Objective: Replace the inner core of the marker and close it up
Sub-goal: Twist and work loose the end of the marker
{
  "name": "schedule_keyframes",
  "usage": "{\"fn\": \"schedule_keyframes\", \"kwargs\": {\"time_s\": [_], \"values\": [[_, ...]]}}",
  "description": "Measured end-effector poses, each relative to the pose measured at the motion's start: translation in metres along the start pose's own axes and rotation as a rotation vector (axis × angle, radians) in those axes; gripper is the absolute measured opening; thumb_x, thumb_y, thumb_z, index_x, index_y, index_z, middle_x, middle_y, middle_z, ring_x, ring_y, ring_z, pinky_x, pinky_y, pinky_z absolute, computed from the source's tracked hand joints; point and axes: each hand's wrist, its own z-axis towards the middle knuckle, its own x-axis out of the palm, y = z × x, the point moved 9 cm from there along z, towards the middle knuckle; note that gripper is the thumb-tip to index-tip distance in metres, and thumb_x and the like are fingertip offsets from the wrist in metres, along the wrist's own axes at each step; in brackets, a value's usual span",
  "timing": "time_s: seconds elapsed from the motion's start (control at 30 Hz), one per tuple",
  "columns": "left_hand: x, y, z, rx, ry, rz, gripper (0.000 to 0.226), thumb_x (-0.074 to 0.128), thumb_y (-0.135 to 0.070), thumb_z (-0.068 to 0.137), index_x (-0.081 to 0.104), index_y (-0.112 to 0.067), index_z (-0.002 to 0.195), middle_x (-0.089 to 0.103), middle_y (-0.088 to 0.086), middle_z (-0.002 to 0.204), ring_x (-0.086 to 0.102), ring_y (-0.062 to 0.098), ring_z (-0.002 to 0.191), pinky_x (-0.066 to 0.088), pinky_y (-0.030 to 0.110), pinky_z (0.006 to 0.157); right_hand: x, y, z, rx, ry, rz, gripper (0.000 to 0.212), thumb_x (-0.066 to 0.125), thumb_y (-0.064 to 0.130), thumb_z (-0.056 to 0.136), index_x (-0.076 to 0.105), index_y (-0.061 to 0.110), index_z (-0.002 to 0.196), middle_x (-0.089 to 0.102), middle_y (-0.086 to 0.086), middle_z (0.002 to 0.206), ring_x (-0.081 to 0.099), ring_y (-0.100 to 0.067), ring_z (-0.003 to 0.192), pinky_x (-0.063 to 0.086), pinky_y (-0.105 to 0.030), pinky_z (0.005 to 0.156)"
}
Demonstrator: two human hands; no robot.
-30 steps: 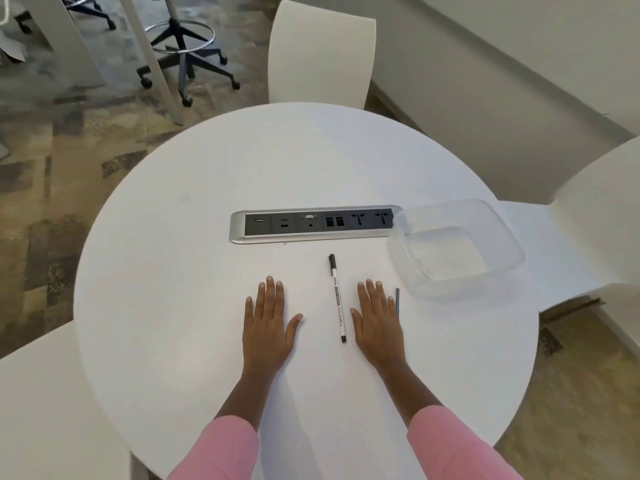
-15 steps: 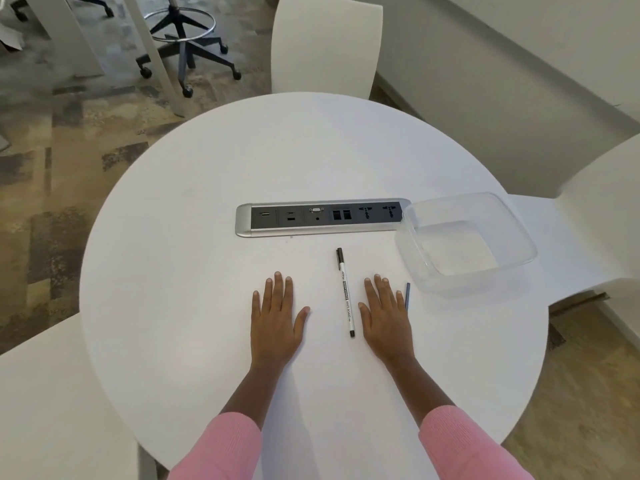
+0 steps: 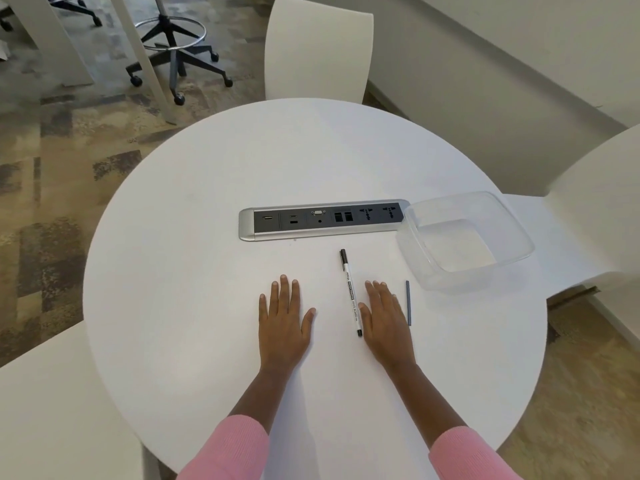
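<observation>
A slim white marker (image 3: 350,292) with a black cap at its far end lies on the round white table (image 3: 207,271), pointing away from me. A thin grey inner core (image 3: 408,302) lies parallel to it, a little to the right. My right hand (image 3: 384,317) rests flat, palm down, between the marker and the core, its thumb close to the marker. My left hand (image 3: 284,320) lies flat on the table left of the marker, fingers apart. Neither hand holds anything.
A silver and black socket strip (image 3: 322,220) is set into the table beyond the marker. A clear plastic tub (image 3: 464,240) stands at the right, near the core. White chairs (image 3: 317,50) stand around the table; one chair (image 3: 595,188) is at the right.
Only the head view has shifted slightly, so the table sits a little more to the right. Both hands, the marker and the core stay where they were.
</observation>
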Motion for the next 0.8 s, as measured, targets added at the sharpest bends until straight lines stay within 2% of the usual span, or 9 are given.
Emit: {"fn": "schedule_keyframes", "kwargs": {"time_s": [0.1, 0.2, 0.27, 0.33, 0.4, 0.47, 0.57, 0.7, 0.8], "values": [[0.0, -0.001, 0.0, 0.005, 0.016, -0.005, 0.064, 0.02, -0.043, 0.09, 0.031, -0.006, 0.141, 0.026, 0.017, 0.151, 0.025, 0.034, 0.139, 0.014, 0.049, 0.114, -0.003, 0.013, -0.007, -0.011, -0.04, 0.026, 0.039, 0.054, 0.01, 0.088, 0.048, -0.004, 0.124, 0.056, -0.024, 0.125, 0.049, -0.036, 0.121, 0.043, -0.046, 0.102], [-0.001, -0.001, 0.0, 0.008, 0.019, 0.003, 0.062, 0.024, -0.041, 0.09, 0.037, -0.004, 0.138, 0.034, 0.019, 0.147, 0.033, 0.036, 0.135, 0.022, 0.053, 0.11, -0.004, 0.024, -0.014, -0.02, -0.057, 0.016, 0.041, 0.065, 0.006, 0.079, 0.054, -0.004, 0.117, 0.064, -0.023, 0.106, 0.061, -0.038, 0.098, 0.053, -0.043, 0.083], [-0.004, -0.003, 0.0, 0.012, 0.02, 0.012, 0.064, 0.022, -0.041, 0.088, 0.041, -0.003, 0.136, 0.038, 0.02, 0.144, 0.037, 0.038, 0.132, 0.027, 0.055, 0.107, -0.004, 0.026, -0.017, -0.001, -0.046, -0.039, 0.042, 0.071, 0.005, 0.071, 0.058, -0.003, 0.111, 0.066, -0.02, 0.092, 0.063, -0.038, 0.081, 0.055, -0.041, 0.068], [-0.005, -0.003, 0.0, 0.021, 0.011, 0.007, 0.063, 0.023, -0.041, 0.089, 0.04, -0.003, 0.136, 0.037, 0.02, 0.145, 0.036, 0.038, 0.133, 0.026, 0.055, 0.108, -0.002, 0.025, -0.018, 0.037, -0.027, -0.071, 0.039, 0.07, 0.003, 0.07, 0.06, -0.001, 0.107, 0.064, -0.019, 0.083, 0.061, -0.038, 0.072, 0.053, -0.04, 0.061], [-0.001, -0.001, 0.001, 0.014, 0.027, -0.004, 0.059, 0.026, -0.04, 0.093, 0.03, -0.006, 0.141, 0.026, 0.018, 0.151, 0.026, 0.036, 0.138, 0.017, 0.051, 0.113, 0.0, 0.022, -0.018, 0.073, -0.001, -0.078, 0.035, 0.063, 0.002, 0.077, 0.058, 0.0, 0.111, 0.062, -0.02, 0.087, 0.059, -0.038, 0.077, 0.052, -0.042, 0.064], [0.006, 0.002, 0.003, -0.006, 0.06, 0.016, 0.058, 0.027, -0.039, 0.096, 0.017, -0.01, 0.145, 0.012, 0.014, 0.156, 0.012, 0.03, 0.143, 0.007, 0.045, 0.116, 0.008, 0.013, -0.016, 0.132, 0.064, -0.058, 0.035, 0.051, 0.006, 0.086, 0.05, 0.004, 0.121, 0.058, -0.018, 0.1, 0.054, -0.034, 0.093, 0.048, -0.041, 0.076], [0.005, 0.0, 0.006, -0.034, 0.067, -0.005, 0.055, 0.025, -0.034, 0.098, 0.011, -0.012, 0.146, 0.003, 0.011, 0.157, 0.003, 0.023, 0.145, 0.001, 0.039, 0.117, 0.008, -0.001, -0.014, 0.251, 0.093, 0.155, 0.035, 0.045, 0.006, 0.089, 0.047, 0.007, 0.124, 0.055, -0.015, 0.108, 0.05, -0.028, 0.104, 0.042, -0.036, 0.087], [-0.014, -0.016, 0.009, -0.067, 0.01, -0.361, 0.046, 0.033, -0.024, 0.098, 0.03, -0.005, 0.14, 0.024, 0.009, 0.153, 0.006, 0.022, 0.145, 0.003, 0.032, 0.117, -0.002, -0.007, -0.009, 0.329, 0.089, 0.418, 0.026, 0.047, 0.008, 0.091, 0.058, 0.007, 0.114, 0.059, -0.013, 0.103, 0.053, -0.016, 0.085, 0.042, -0.018, 0.075], [-0.027, -0.023, 0.009, -0.202, -0.038, -0.667, 0.039, 0.038, -0.021, 0.097, 0.043, -0.005, 0.133, 0.042, 0.008, 0.144, 0.02, 0.02, 0.142, 0.019, 0.029, 0.112, -0.014, -0.009, -0.001, 0.318, 0.098, 0.538, 0.022, 0.05, 0.009, 0.09, 0.062, 0.009, 0.108, 0.061, -0.007, 0.103, 0.054, -0.014, 0.08, 0.041, -0.003, 0.064]]}}
